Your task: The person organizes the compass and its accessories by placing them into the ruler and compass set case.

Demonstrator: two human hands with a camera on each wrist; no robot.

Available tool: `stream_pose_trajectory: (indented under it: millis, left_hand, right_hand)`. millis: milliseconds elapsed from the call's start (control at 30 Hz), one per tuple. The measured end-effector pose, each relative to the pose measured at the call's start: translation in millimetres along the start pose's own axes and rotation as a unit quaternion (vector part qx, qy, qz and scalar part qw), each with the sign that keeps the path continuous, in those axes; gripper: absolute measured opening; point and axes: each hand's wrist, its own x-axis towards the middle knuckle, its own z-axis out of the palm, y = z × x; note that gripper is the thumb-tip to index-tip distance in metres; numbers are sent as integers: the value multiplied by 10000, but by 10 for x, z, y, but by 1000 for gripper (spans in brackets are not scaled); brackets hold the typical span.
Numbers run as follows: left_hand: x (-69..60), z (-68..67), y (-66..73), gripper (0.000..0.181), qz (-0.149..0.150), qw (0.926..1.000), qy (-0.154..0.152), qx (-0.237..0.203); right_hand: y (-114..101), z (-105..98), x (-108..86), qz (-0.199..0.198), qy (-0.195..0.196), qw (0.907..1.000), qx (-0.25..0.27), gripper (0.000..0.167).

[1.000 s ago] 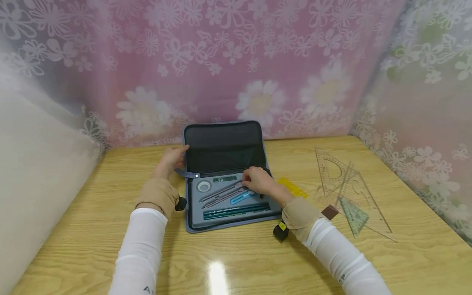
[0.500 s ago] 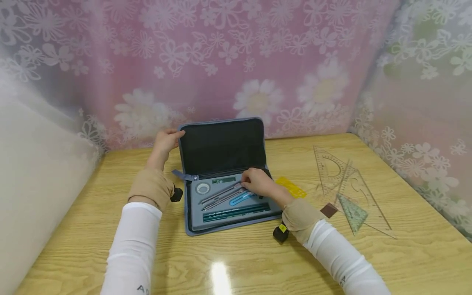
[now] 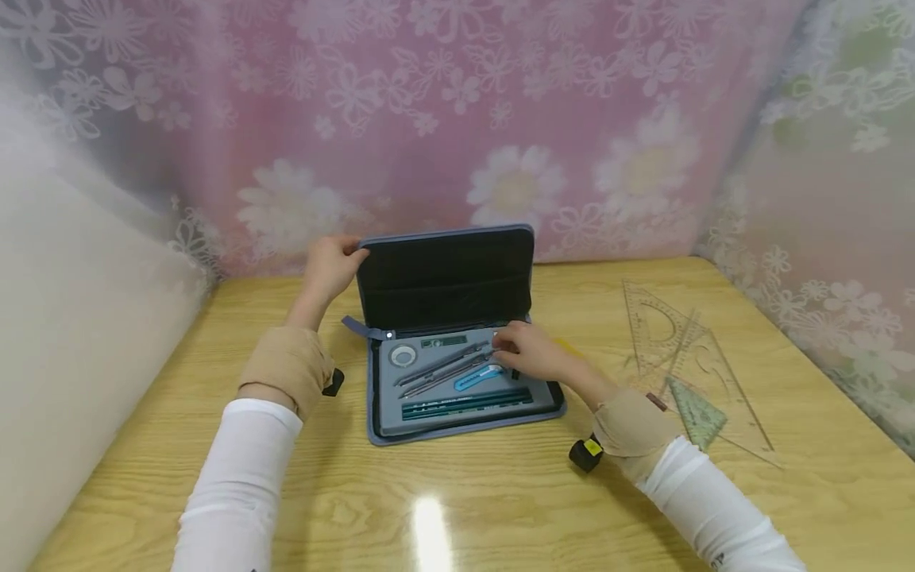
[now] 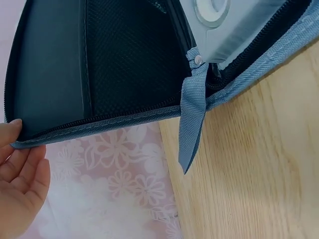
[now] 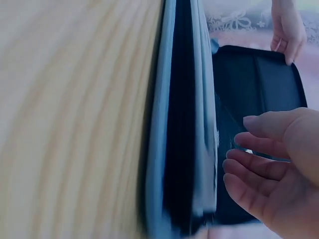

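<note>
A blue zip case [image 3: 467, 434] lies unfolded on the table, its black-lined lid [image 3: 446, 278] raised. My left hand [image 3: 330, 268] pinches the lid's upper left corner; the left wrist view shows thumb and fingers [image 4: 22, 179] on either side of the edge. Over the right end of the grey tray [image 3: 429, 384] is my right hand [image 3: 532, 351], its fingers bent loosely with a gap to the thumb in the right wrist view [image 5: 274, 159]. The tray holds a white ring [image 3: 403, 356], two compasses [image 3: 443, 373], a light blue cutter [image 3: 477, 377] and green pencils [image 3: 465, 403].
Clear set squares [image 3: 646, 326] and a green triangle [image 3: 696, 413] lie on the table [image 3: 343, 492] to the right. A brown piece [image 3: 656, 402] is beside my right wrist, a yellow stencil partly behind it. A floral curtain [image 3: 429, 143] hangs behind.
My left hand has moved up along the lid's left side to its corner, and the lid stands more upright. My right hand has shifted slightly right, its fingers off the compasses' ends.
</note>
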Motion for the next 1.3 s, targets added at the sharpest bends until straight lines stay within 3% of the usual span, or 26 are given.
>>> stream_pose_trajectory:
  millis: [133,333,533,767,1067,1200,1300]
  left_hand:
    - [-12,-9,-8,39,74,9998,63,185]
    - [-41,-50,-61,38,193,9993,164,259]
    - [-81,-97,-61,39,74,9995,77,292]
    - [-103,-95,-99,40,45,9998,49,188]
    - [-158,-154,-150,41,-54,9998,66,154]
    - [-173,-158,-140,41,-64,9998,74,168]
    - [-178,-156,-140,41,-68,9999,31,130]
  right_hand:
    - [96,-193,-219,445,143,9989,39,19]
    - [425,-467,-620,1027,592,9929,-113,21]
    - [701,-708,-1024,1714,587,9834,-9,31]
    - [922,-793,-1417,2164,330,9756,-150,36]
    - [889,-679,-1537,2190,-127,9755,-147,39]
    - [870,-698,-1605,2487,-444,9667,-414,50]
    - [861,-742,-1684,2778,-784,9568,-337,62]
